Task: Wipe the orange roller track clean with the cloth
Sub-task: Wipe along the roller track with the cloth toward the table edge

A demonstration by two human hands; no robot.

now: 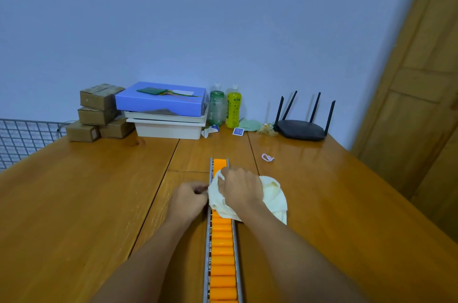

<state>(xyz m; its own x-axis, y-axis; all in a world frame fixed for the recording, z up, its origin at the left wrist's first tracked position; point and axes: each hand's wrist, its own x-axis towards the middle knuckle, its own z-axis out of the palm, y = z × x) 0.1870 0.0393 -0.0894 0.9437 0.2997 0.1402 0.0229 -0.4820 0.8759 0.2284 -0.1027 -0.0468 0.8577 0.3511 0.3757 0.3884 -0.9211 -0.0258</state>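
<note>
The orange roller track point(222, 253) in its grey metal rail runs down the middle of the wooden table, from the front edge away from me. A pale yellow cloth point(272, 193) lies bunched over the track near its far end. My right hand point(241, 187) presses down on the cloth, fingers curled around it. Fingers closed, my left hand point(189, 200) rests against the rail's left side, beside the cloth. The far end of the track point(220, 163) shows beyond the cloth.
At the back stand brown cardboard boxes point(99, 109), a blue box point(161, 102) on white trays, two bottles point(225, 107) and a black router point(301, 129). A small pink loop point(267, 157) lies right of the track. A wire grid point(24, 139) stands left; wooden door at right.
</note>
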